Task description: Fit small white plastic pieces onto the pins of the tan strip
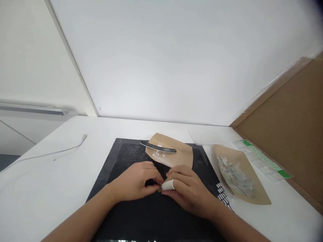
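Over the black mat (pixel 141 218), my left hand (pixel 141 179) and my right hand (pixel 188 190) meet with fingertips pinched together. Between them is a tiny object with a yellowish spot, too small and covered to name. A ribbed white finger cot (pixel 168 185) wraps one finger of my right hand. Just beyond my hands lies a sheet of brown paper (pixel 180 153) with several small white pieces on it. Across that paper rests a curved dark nail file (pixel 158 147), its left end reaching over the mat.
Right of the mat, another brown paper (pixel 257 198) carries a heap of translucent pieces (pixel 236 176). Beside it lies a clear compartment box (pixel 262 159) with a green label strip. White oval pieces (pixel 223 196) line the mat's right edge. A white cable (pixel 63 149) crosses the table's left. Cardboard (pixel 290 117) stands at right.
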A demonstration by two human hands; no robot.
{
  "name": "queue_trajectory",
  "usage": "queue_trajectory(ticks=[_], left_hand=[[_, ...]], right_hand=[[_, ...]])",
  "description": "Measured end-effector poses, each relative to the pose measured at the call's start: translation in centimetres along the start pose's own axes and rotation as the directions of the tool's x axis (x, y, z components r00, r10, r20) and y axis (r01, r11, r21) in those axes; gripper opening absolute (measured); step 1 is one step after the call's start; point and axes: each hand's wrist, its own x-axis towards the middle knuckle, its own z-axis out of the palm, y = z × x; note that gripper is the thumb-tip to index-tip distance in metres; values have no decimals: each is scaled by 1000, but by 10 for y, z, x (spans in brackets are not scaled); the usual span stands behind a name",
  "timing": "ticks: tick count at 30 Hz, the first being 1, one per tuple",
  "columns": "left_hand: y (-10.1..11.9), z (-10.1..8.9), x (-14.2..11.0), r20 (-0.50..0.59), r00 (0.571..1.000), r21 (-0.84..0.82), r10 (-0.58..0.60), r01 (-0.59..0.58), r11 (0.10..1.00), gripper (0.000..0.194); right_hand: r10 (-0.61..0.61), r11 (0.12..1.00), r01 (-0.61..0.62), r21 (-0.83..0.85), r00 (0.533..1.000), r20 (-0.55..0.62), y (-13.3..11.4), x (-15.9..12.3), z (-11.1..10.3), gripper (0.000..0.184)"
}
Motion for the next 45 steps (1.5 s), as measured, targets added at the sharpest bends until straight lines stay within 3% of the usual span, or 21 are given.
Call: queue_trajectory(ticks=[9,25,31,40,45], left_hand=[[-1,2,1,1,999,-24,-52,52,998,16],[-3,4,-1,-2,999,-42,-51,50,998,11],[0,5,0,-6,990,-71,-143,142,987,30],[-4,6,-1,0,989,-55,-151,150,987,26],[-3,5,-1,-2,987,-46,-161,161,986,29]], right_hand=[[16,995,-15,94,1000,-8,1,1,1,7],[42,996,-44,78,998,36,2,-1,-3,19],[56,995,-55,85,998,-7,-1,0,-1,33],[102,991,-105,88,994,39,-1,-1,0,31],[78,993,-81,91,996,30,2,-2,0,40]])
